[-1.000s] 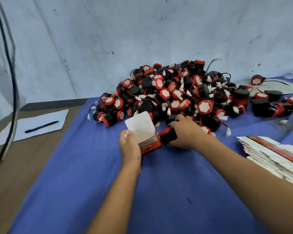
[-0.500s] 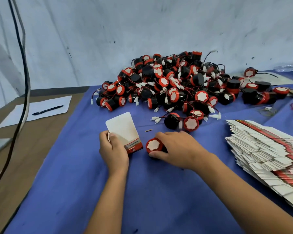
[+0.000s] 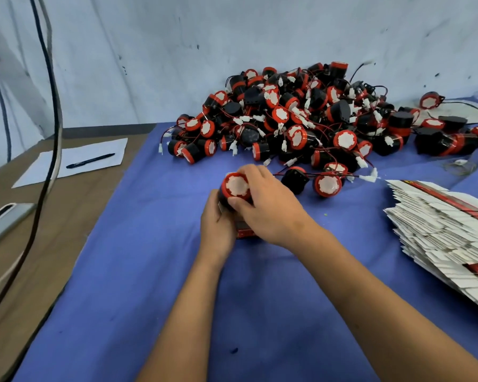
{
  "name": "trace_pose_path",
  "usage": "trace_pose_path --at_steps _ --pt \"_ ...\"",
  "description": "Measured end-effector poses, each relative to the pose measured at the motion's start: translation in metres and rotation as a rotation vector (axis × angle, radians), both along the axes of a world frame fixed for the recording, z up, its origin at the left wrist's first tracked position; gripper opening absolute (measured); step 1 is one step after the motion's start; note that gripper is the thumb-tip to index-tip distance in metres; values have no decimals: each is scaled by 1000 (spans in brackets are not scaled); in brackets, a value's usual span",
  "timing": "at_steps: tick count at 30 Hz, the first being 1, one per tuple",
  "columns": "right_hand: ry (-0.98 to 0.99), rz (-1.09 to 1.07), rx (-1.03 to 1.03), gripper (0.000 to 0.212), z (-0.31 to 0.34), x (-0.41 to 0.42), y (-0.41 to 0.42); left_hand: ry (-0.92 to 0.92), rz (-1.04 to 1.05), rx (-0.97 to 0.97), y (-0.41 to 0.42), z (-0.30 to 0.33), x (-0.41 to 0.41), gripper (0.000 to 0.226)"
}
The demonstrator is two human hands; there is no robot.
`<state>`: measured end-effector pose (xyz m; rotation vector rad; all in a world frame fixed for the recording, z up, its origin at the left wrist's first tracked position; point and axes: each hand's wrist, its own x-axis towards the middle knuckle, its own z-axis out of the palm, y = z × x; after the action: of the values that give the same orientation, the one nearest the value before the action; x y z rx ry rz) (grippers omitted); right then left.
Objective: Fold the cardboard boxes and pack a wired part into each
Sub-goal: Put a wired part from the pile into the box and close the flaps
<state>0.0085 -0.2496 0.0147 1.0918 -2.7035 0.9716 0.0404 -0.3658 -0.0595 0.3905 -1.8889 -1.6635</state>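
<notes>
The right hand (image 3: 271, 205) grips a wired part (image 3: 236, 188), a black cylinder with a red rim and a white face, its thumb curled under the rim and its fingers wrapped over the far side. The part sits just above centre of the view, its white face tilted toward the camera. The left hand (image 3: 218, 221) sits directly at the part's 7 o'clock, fingers curled around a cardboard box (image 3: 244, 230), of which only a red-printed edge shows between the two hands; how far the box is folded cannot be told. The part's lower end meets the box, hidden behind the fingers.

At 12 to 2 o'clock from the hands, against the pale wall, lies a large pile of wired parts (image 3: 301, 119), black and red with white connectors on thin red and black wires. At 3 o'clock a fanned stack of flat boxes (image 3: 442, 232) rests on the blue cloth (image 3: 149, 285) that covers the bench. At 10 o'clock, on the bare brown bench (image 3: 66, 216), a pen (image 3: 90, 160) lies on a sheet of paper (image 3: 53, 166). A black cable (image 3: 50, 119) hangs down at 9 o'clock.
</notes>
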Motion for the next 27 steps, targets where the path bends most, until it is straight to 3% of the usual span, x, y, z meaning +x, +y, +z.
trace_pose_path --at_steps 4,10,15,18,24,27 --pt "72 -142 146 34 -10 -11 16 -60 12 -33 -2 0 -2 15" --pt "80 -159 333 35 -17 -2 15 -94 -88 5 2 2 -2 12" --pt "144 -362 374 49 -9 7 26 -155 47 -101 8 3 -10 17" --pt "66 -427 297 35 5 5 34 -141 45 -100 11 3 -12 16" --pt "-15 -286 199 6 17 8 11 -144 -2 -48 14 2 -12 14" --pt "40 -300 209 15 11 7 7 -161 -14 -42 18 3 -11 22"
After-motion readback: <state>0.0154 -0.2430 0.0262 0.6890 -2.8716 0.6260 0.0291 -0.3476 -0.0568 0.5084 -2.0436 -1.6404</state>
